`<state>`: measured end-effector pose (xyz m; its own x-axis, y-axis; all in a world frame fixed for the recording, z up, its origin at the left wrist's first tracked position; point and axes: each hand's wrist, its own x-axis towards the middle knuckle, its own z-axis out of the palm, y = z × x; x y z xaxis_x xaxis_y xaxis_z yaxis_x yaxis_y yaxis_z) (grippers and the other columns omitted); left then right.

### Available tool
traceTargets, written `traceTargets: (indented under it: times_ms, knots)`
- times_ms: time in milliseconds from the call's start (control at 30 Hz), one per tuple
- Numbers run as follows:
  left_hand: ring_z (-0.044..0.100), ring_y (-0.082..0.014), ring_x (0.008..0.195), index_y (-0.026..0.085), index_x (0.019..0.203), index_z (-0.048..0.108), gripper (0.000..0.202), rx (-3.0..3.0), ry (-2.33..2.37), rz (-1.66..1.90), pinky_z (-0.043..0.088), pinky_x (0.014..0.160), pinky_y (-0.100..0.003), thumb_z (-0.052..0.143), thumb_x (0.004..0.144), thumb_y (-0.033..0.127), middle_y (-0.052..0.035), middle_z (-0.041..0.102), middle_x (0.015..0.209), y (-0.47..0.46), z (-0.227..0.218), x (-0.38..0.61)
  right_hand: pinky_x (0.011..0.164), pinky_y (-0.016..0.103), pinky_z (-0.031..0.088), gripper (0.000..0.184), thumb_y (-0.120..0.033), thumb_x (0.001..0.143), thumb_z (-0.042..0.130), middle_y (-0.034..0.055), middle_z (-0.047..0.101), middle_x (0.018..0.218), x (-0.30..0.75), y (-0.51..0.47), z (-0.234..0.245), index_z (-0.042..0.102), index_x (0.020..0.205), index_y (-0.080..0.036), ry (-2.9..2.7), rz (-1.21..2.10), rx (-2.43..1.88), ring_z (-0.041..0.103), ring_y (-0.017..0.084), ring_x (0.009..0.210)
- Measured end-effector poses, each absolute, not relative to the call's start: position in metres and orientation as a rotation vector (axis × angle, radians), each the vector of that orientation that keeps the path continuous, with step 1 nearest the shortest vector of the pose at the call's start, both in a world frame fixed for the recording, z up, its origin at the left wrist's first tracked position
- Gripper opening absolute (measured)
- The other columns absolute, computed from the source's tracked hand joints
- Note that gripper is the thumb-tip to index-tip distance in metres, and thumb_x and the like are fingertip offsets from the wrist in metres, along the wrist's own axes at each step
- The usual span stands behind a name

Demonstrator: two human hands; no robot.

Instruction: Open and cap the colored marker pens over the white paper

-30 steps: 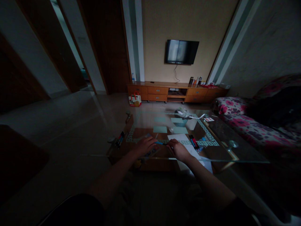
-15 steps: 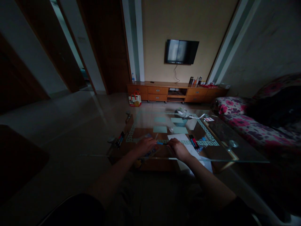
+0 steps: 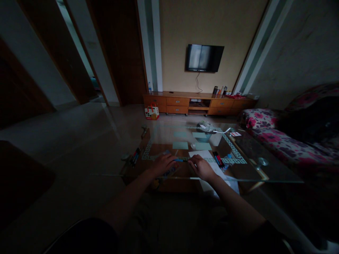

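Note:
The room is dim. Both my hands meet over the near edge of a glass coffee table (image 3: 267,174). My left hand (image 3: 162,164) and my right hand (image 3: 201,168) are each closed on one end of a blue pen (image 3: 181,160) held level between them. A white sheet of paper (image 3: 203,154) lies just beyond my right hand. A few dark and red pens (image 3: 218,159) lie to its right, and more pens (image 3: 135,156) lie at the table's left edge.
Light green cards (image 3: 180,145) and a small basket (image 3: 204,136) sit further back on the table. A flowered sofa (image 3: 280,143) runs along the right. A low wooden cabinet (image 3: 197,103) with a television (image 3: 204,58) above stands at the far wall.
My hands have shifted only slightly on the blue pen; the gap between them looks a little wider than half a second ago. Nothing else has moved.

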<state>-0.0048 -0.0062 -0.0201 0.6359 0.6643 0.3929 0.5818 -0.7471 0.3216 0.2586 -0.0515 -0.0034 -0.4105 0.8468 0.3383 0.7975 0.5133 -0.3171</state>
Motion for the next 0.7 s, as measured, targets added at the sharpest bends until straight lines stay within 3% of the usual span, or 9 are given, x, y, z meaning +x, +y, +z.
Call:
traceTargets:
  times_ms: [267,500,600,700]
  knots:
    - [0.06,-0.0184,0.097,0.028,0.12,0.061,0.031,2.706,1.021,0.724,0.048,0.086,-0.031,0.041,0.1,0.04,-0.0044,0.062,0.106,-0.006,-0.02,-0.005,0.085,0.032,0.047,0.018,-0.033,0.095,0.052,0.0082,0.059,0.102,0.261,-0.049,-0.009,0.058,0.106,-0.021,-2.257,0.165,-1.343,0.056,0.021,0.094]
    - [0.06,-0.0176,0.096,0.027,0.12,0.061,0.031,2.703,1.032,0.712,0.048,0.087,-0.03,0.04,0.1,0.039,-0.004,0.062,0.105,-0.006,-0.019,-0.005,0.085,0.03,0.047,0.023,-0.032,0.1,0.04,0.0072,0.059,0.095,0.261,-0.049,-0.009,0.059,0.095,-0.02,-2.255,0.208,-1.337,0.058,0.019,0.089]
    - [0.06,-0.0179,0.096,0.026,0.121,0.06,0.031,2.72,1.033,0.719,0.048,0.086,-0.03,0.041,0.1,0.038,-0.0042,0.062,0.106,-0.006,-0.02,-0.005,0.081,0.03,0.048,0.014,-0.029,0.096,0.048,0.0071,0.059,0.098,0.262,-0.047,-0.014,0.058,0.101,-0.02,-2.22,0.221,-1.315,0.058,0.019,0.088]
    - [0.06,-0.0181,0.097,0.027,0.12,0.06,0.03,2.722,1.035,0.731,0.047,0.086,-0.031,0.041,0.1,0.038,-0.0041,0.062,0.107,-0.004,-0.022,-0.005,0.08,0.031,0.048,0.019,-0.027,0.093,0.053,0.0072,0.06,0.103,0.263,-0.047,-0.015,0.055,0.11,-0.022,-2.19,0.228,-1.282,0.059,0.019,0.089]
